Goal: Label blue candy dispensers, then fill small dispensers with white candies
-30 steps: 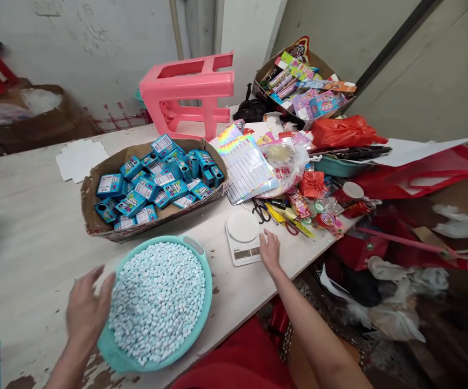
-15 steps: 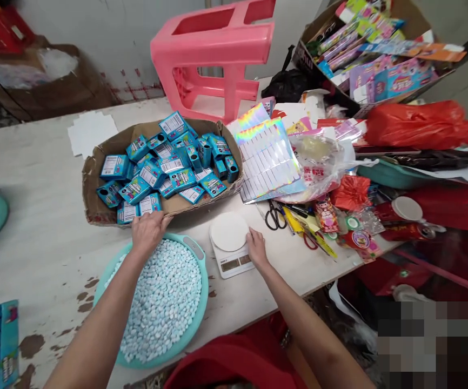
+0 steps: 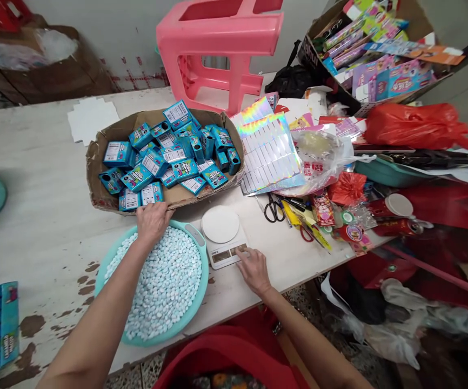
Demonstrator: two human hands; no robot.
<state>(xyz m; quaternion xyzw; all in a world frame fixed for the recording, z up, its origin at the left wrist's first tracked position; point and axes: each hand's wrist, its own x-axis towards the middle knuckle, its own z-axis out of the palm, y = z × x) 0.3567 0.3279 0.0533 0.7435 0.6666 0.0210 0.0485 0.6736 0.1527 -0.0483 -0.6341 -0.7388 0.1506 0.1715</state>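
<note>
The left grip point(image 3: 153, 221) is on the near edge of a brown box point(image 3: 95, 173), with its fingers bent at the rim. From here I can't tell if they pinch it. Lots of little blue boxes point(image 3: 177, 162) lie inside, just past that grip. The right grip point(image 3: 254, 269) is partly open, fingers a bit spread, tips touching the front of the white scale point(image 3: 220, 224). A round bowl point(image 3: 204, 270) of small pale bits point(image 3: 167, 286) sits on the bench point(image 3: 55, 216), just nearer the person than the left grip.
</note>
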